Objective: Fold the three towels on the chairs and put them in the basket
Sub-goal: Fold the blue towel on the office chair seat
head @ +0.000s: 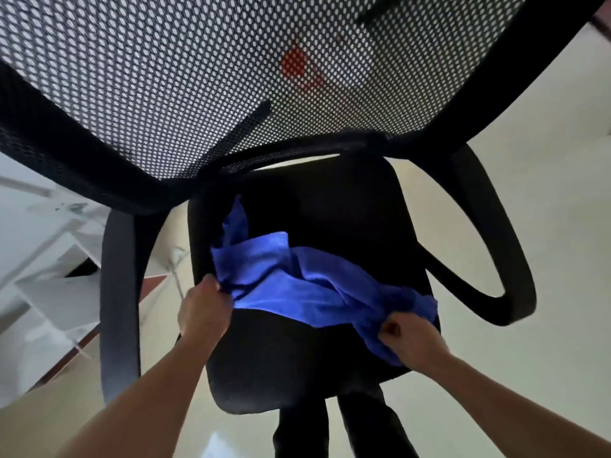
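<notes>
A crumpled blue towel [291, 279] lies across the black seat [347, 206] of an office chair right below me. My left hand [203, 309] pinches the towel's left edge. My right hand [410, 338] is closed on the towel's right end at the seat's right side. The cloth stretches loosely between both hands, with one corner sticking up toward the backrest. No basket and no other towels are in view.
The chair's black mesh backrest [198, 77] fills the top of the view, with a red blurred shape [297, 64] seen through it. Armrests stand at the left [119, 292] and right [489, 242]. White shelving [49, 259] is at the left, on a pale floor.
</notes>
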Available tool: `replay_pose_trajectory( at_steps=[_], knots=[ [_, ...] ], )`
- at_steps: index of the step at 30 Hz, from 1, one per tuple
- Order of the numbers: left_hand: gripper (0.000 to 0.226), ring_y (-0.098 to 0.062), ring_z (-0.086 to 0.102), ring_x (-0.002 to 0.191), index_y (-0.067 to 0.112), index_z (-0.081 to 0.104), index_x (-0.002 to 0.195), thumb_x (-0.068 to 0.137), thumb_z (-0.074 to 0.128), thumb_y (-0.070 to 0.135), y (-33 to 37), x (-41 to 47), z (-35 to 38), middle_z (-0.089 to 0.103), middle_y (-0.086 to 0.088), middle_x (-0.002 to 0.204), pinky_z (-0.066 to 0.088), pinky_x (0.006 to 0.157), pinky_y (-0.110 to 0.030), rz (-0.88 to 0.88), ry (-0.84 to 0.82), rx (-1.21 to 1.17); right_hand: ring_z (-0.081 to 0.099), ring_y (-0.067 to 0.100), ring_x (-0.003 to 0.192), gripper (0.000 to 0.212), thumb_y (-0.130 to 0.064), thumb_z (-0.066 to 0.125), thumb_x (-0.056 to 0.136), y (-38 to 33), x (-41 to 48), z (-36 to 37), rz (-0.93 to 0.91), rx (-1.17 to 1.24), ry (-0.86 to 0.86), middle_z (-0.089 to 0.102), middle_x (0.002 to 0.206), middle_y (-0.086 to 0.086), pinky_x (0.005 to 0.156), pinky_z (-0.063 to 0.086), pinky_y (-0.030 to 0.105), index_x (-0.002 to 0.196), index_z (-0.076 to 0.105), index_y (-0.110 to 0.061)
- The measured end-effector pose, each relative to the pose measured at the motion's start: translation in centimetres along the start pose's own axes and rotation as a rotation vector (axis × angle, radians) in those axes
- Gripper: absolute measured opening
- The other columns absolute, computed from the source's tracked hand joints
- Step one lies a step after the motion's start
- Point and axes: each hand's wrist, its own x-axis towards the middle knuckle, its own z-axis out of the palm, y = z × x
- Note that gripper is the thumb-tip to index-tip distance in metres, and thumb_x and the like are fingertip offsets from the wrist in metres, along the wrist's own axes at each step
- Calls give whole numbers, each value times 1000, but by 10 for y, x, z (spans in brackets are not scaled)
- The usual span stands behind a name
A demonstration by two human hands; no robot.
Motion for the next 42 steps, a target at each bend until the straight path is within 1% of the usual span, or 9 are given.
replay_pose_trajectory(
  at_steps=[5,9,13,18,21,25,31,36,42],
  knots=[
    [28,-40,52,107,11,53,116,91,50,21,12,-12,7,53,-18,119,40,78,-43,-129,281,-368,59,22,104,23,-37,66,86,-33,7,-28,-183,-37,471,63,106,-4,75,44,32,106,64,-25],
    [60,-30,42,121,26,43,136,84,64,46,51,-19,11,44,-9,130,42,88,-45,8,232,-318,54,23,118,63,-49,70,80,-72,38,-30,-292,-60,284,57,128,1,92,47,40,135,49,-27],
    [34,-34,54,105,14,69,110,77,73,20,49,0,12,52,-12,116,48,84,-40,34,195,-365,64,32,96,20,-28,56,91,-67,52,-27,-191,-62,227,68,97,7,70,44,32,108,61,-17],
    [14,-22,56,75,8,75,89,81,72,18,23,-3,7,63,-13,94,38,73,-24,62,278,-465,63,39,95,19,-18,51,93,6,33,-37,85,124,334,68,102,18,74,42,35,110,55,-13],
    [13,-33,63,81,10,74,90,83,66,17,6,-18,18,68,-13,85,44,74,-31,-218,271,-592,62,38,98,26,-22,53,91,27,11,-28,160,-2,189,67,108,17,81,48,40,117,51,-17],
    [18,-31,62,60,11,67,89,80,54,20,-3,-32,30,66,-12,72,55,64,-41,-606,269,-1030,55,35,109,56,-25,68,80,-9,6,-25,-130,-272,380,56,123,9,80,47,44,133,49,-19],
    [72,-26,66,83,19,59,107,59,68,73,17,-18,30,67,-5,97,57,77,-44,-511,109,-1067,56,29,114,50,-38,60,89,-101,50,-15,-363,-219,208,60,122,5,90,46,41,135,50,-23],
    [9,-32,63,71,18,65,75,67,60,18,16,-6,25,67,-14,80,57,70,-40,-506,175,-1015,64,23,76,17,-28,58,89,-97,74,-13,-200,16,137,61,69,-4,60,38,26,73,61,-21],
    [18,-24,51,69,10,57,84,78,44,-1,8,-7,21,56,-13,81,41,60,-33,-561,82,-1269,58,34,77,21,-20,54,92,-17,44,-39,76,40,265,68,87,15,64,40,34,88,69,-5]
  ],
)
